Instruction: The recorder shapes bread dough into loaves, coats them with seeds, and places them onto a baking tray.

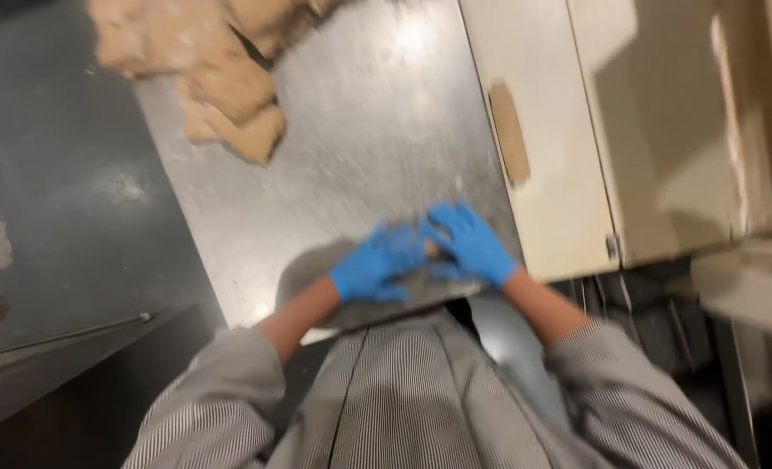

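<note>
Both my hands wear blue gloves and meet at the near edge of a steel worktop. My left hand and my right hand are cupped together around a small tan piece of dough, which is mostly hidden between the fingers. The frame is blurred by motion. My striped grey sleeves and apron fill the bottom of the view.
A large pile of tan dough lies at the far left of the worktop. A cream board or lid with a tan dough strip sits on the right. Dark floor lies left of the table.
</note>
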